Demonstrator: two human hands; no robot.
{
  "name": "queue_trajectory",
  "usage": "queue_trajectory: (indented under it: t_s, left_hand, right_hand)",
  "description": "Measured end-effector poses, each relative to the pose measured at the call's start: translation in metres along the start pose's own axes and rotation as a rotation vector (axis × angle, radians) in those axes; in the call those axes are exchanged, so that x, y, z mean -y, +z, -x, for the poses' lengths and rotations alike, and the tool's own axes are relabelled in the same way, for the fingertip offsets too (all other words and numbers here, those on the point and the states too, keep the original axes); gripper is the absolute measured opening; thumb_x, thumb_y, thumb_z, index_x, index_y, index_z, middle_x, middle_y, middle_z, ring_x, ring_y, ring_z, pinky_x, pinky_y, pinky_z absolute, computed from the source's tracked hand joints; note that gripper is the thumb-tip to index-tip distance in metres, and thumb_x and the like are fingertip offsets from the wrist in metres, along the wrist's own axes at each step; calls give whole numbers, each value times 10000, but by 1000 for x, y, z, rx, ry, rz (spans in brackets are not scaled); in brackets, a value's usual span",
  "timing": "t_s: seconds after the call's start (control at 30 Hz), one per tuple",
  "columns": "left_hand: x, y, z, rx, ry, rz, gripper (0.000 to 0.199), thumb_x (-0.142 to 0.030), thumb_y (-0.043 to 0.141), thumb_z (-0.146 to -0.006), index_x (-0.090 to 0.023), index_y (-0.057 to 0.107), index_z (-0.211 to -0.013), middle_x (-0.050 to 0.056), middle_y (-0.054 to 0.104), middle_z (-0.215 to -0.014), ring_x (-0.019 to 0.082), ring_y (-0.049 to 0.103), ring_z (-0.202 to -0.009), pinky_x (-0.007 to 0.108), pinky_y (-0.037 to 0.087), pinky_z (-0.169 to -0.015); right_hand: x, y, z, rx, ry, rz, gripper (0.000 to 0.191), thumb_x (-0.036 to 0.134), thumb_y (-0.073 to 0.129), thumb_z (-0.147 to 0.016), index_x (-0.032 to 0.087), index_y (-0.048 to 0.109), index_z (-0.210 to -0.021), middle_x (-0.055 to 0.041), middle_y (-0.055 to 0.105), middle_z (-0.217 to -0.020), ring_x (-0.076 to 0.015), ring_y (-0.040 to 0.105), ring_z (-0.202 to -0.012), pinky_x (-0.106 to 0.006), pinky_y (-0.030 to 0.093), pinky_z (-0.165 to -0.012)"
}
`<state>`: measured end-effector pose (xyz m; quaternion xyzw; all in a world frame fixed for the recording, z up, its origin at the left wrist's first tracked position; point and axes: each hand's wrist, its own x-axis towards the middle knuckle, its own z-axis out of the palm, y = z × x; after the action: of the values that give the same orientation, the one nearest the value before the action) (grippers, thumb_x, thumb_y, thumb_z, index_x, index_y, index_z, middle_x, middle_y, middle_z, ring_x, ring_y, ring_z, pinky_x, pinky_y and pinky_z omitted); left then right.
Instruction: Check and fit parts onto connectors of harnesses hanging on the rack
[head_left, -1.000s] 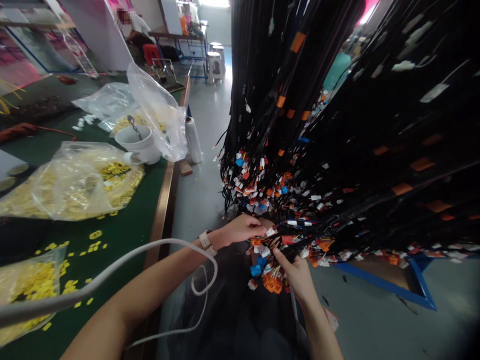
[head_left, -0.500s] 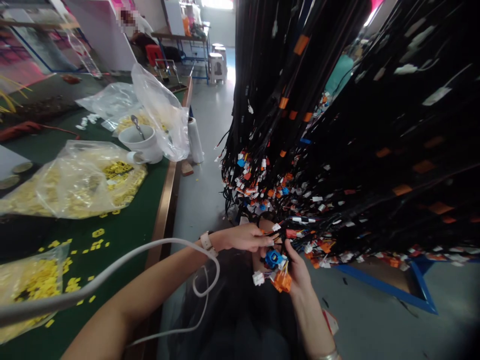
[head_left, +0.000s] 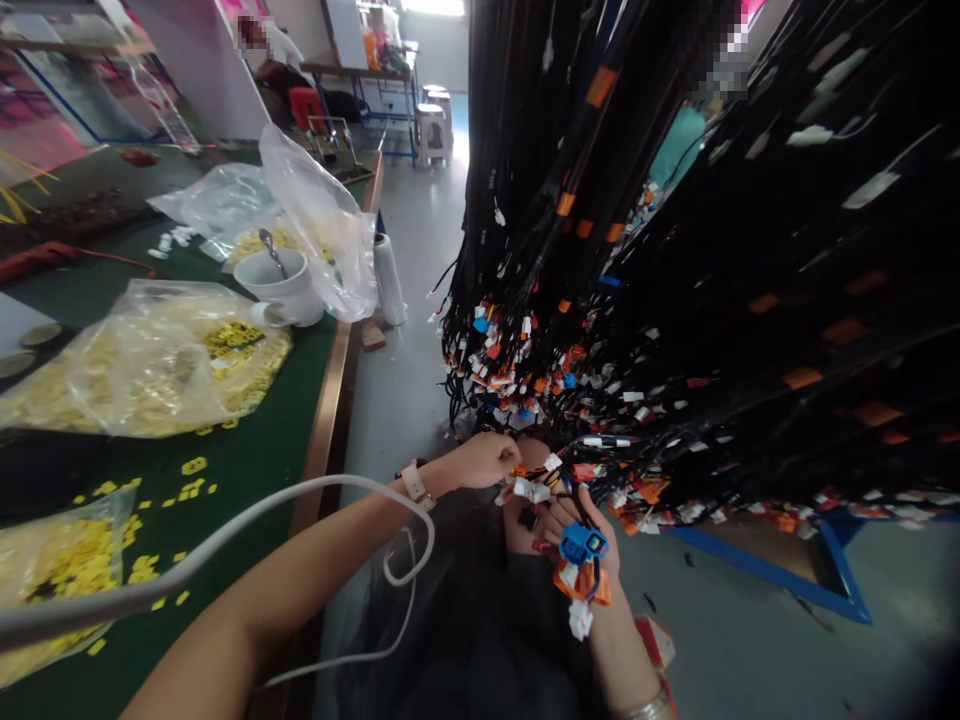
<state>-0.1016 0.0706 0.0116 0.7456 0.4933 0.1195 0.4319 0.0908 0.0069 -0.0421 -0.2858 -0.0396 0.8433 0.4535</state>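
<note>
My left hand (head_left: 489, 460), with a watch on its wrist, is closed in a pinch at a small orange connector (head_left: 519, 470) on thin wires. Loose connector ends of a wire harness lie across my right hand (head_left: 600, 525), whose fingers are curled behind the wires with the thumb over them. Among those ends are a blue connector (head_left: 581, 545), an orange connector (head_left: 596, 588) below it and a white connector (head_left: 580, 618) hanging lowest. Another white connector (head_left: 531, 490) sits between the two hands. The harness runs right into the hanging bundle.
Thick black harnesses (head_left: 555, 180) hang ahead and right, above a blue frame (head_left: 817, 580). On the left, a green table (head_left: 247, 490) bears bags of yellow parts (head_left: 180, 360) and a white mug (head_left: 281, 285). A grey cable (head_left: 300, 492) crosses my left arm. A person sits far back.
My left hand has shifted slightly left and up, away from the bunch, pinching an orange connector. The blue, orange and white connectors have dropped and turned over my right palm.
</note>
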Motion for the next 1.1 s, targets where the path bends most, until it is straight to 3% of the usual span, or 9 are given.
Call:
queue_trajectory:
  t_s: [0.13, 0.23, 0.33, 0.43, 0.6, 0.7, 0.87, 1.0, 1.1]
  left_hand:
    - [3, 2, 3, 85, 115, -76, 154, -185, 535, -751, -190, 648, -856, 37, 672, -850, 165, 586, -765, 229, 366, -642]
    - [5, 2, 3, 90, 185, -112, 105, -189, 576, -731, -166, 634, -816, 35, 657, -790, 146, 568, -703, 219, 352, -608]
    - [5, -1, 2, 73, 175, -6, 166, -269, 615, -746, -134, 609, -841, -7, 583, -636, 96, 488, -569, 197, 311, -533]
    - [-2, -5, 4, 88, 235, 121, 252, -346, 647, -747, -130, 587, -863, -45, 528, -598, 65, 433, -527, 176, 287, -507]
    - [-23, -6, 15, 1, 361, 72, 274, -392, 671, -738, -144, 578, -806, -64, 481, -562, 57, 407, -522, 181, 273, -522]
    - [-31, -4, 19, 13, 353, 50, 326, -446, 682, -714, -153, 583, -817, -62, 488, -563, 63, 419, -519, 184, 280, -519]
    - [-33, -5, 21, 1, 322, 24, 510, -511, 680, -687, -186, 553, -1059, -59, 522, -610, 85, 471, -538, 188, 310, -525]
    - [-30, -5, 19, -37, 320, -109, 277, -410, 590, -786, -183, 617, -943, -32, 568, -617, 87, 471, -532, 198, 305, -534]
    - [-24, -3, 15, -113, 240, -157, 212, -352, 573, -779, -183, 637, -890, -19, 597, -613, 91, 478, -524, 204, 306, -537]
  right_hand:
    - [0, 3, 1, 3, -13, 24, 487, 407, 671, -742, 213, 322, -462, 77, 315, -397, -62, 303, -340, -202, 283, -334]
    - [0, 6, 0, -28, -22, -5, 409, 374, 710, -706, 207, 402, -496, 83, 357, -403, -60, 345, -343, -195, 319, -344]
    - [1, 6, -2, -82, -61, -11, 251, 350, 732, -685, 201, 543, -614, 69, 498, -465, -72, 464, -386, -190, 400, -386]
    - [2, 6, -5, -159, -77, 53, 209, 373, 720, -694, 201, 627, -771, 11, 666, -658, -128, 601, -495, -237, 489, -446]
    - [4, 12, -7, -246, -61, 60, 215, 328, 704, -711, 162, 663, -841, -54, 721, -784, -204, 675, -623, -319, 567, -567]
    - [3, 19, -7, -260, -61, 3, 227, 298, 695, -717, 152, 664, -889, -68, 724, -877, -235, 687, -790, -338, 577, -662]
    - [-3, 21, -7, -267, -64, 37, 258, 355, 707, -711, 168, 662, -884, -64, 721, -895, -246, 677, -873, -354, 566, -747]
    - [-8, 16, -5, -273, -153, 93, 331, 375, 706, -718, 188, 642, -984, -43, 717, -935, -223, 676, -876, -341, 558, -765]
    - [-10, 11, -1, -308, -186, 149, 330, 373, 705, -715, 215, 639, -998, -28, 718, -933, -215, 678, -839, -333, 562, -720]
